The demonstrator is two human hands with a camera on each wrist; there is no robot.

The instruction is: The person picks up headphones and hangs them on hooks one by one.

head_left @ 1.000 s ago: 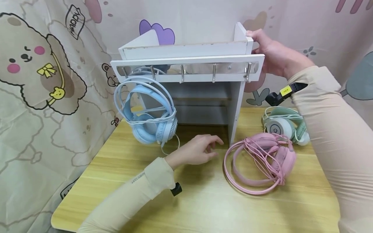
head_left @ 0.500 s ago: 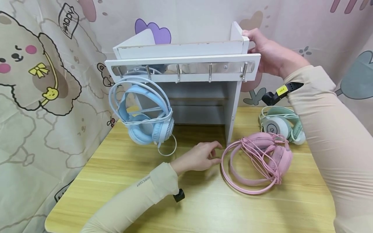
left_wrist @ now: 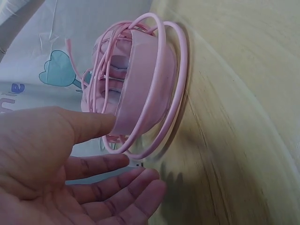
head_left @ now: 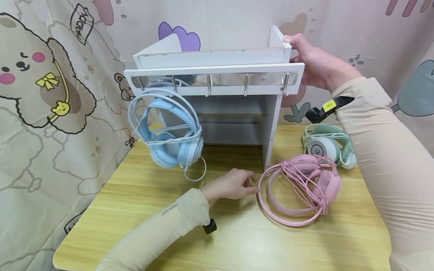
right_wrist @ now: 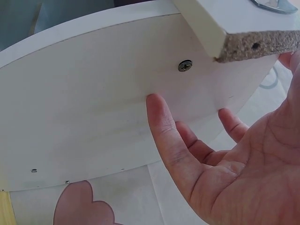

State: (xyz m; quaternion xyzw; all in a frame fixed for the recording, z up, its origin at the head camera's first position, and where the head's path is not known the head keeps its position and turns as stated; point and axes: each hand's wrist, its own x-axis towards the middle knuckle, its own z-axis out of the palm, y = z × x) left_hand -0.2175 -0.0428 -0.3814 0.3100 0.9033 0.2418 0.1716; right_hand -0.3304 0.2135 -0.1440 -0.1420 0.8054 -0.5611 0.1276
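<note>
My left hand [head_left: 232,184] hovers low over the table with loosely bent fingers, its fingertips right at the headband of the pink headphones [head_left: 302,162]. In the left wrist view the thumb overlaps the pink headband [left_wrist: 140,82], and the fingers spread apart below it. The headphones lie on the table with their cable wound round them. My right hand [head_left: 317,62] holds the upper right corner of a white shelf unit [head_left: 210,59], thumb at the top edge. Seen from the right wrist, its fingertips press the outer side panel [right_wrist: 98,93].
Light blue headphones [head_left: 194,149] hang from the left of the unit's hook rail [head_left: 225,79], which has several metal hooks. Green and white headphones [head_left: 322,148] lie at the back right of the wooden table [head_left: 257,244]. A patterned cloth [head_left: 234,22] hangs behind.
My left hand has moved slightly toward me and right, up to the pink headband. The right hand stays on the unit's corner.
</note>
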